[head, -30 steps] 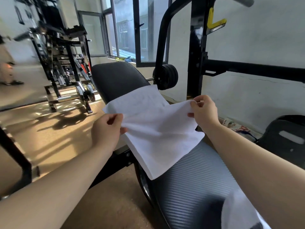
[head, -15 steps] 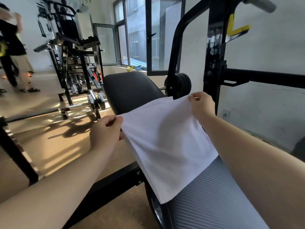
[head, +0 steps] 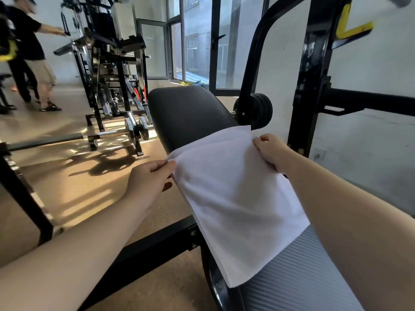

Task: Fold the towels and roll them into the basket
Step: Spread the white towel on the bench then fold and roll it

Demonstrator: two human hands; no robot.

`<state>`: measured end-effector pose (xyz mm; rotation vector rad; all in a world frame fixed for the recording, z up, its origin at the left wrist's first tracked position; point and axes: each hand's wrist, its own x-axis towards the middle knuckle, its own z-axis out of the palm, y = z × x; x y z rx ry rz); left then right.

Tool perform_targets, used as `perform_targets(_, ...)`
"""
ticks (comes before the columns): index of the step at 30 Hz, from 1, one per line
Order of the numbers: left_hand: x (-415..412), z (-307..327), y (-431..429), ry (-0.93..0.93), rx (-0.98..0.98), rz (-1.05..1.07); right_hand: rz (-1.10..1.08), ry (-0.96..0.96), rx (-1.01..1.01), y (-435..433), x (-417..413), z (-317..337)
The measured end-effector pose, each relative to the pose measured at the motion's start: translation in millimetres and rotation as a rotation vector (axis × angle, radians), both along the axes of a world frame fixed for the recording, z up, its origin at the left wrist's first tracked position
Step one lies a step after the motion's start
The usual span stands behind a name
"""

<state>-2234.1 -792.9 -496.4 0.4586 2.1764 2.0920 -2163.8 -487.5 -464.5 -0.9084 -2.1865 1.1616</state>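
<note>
Towel point(head: 235, 198), white, folded, layered edges showing along its far side, held stretched between both hands; left hand point(head: 146, 182) pinches the far-left corner between thumb and curled fingers point(head: 161, 168); right hand point(head: 271, 151) has its fingers curled tight round the far-right corner, knuckles up; both hands closed on cloth, nothing else in them; from the fingers the towel falls back toward the person and lies on the grey ribbed seat pad point(head: 298, 277), near corner reaching the pad's left edge; black backrest pad point(head: 188, 113) just beyond the fingers, towel's far edge overlapping its lower end, cannot tell if touching; black bench frame bar point(head: 146, 250) below the left hand; black rack upright point(head: 312, 75) just past the right fingers, yellow hook point(head: 352, 30) high on it; black weight plates point(head: 258, 111) beyond the fingers, between the two hands; loaded bar point(head: 134, 129) on the tan floor point(head: 78, 187) past the left fingers; black gym machine point(head: 107, 63) further out on that side; window point(head: 195, 41) behind the backrest; person in a black top point(head: 29, 41) far off to the left, blurred.
</note>
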Motion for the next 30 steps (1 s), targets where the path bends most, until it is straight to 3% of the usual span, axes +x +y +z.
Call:
perform_targets(5, 4.4, 4.8, 0.9, -0.004, 0.030, 0.002, 0.034, 0.102, 0.001, -2.7, 0.2, 6.5)
perform_targets(18, -5.8, 18.7, -8.0, -0.222, 0.234, 0.016, -0.005, 0.277, -0.034, -3.7, -15.8, 36.2)
perform_targets(25, -14.9, 7.1, -11.2, -0.246, 0.250, 0.025, 0.042, 0.191, -0.047, -9.2, -38.5, 26.3)
perform_targets(30, -18.8, 5.8, -12.7, -0.255, 0.223, -0.049, 0.041, 0.243, -0.086, -5.5, -41.6, 20.6)
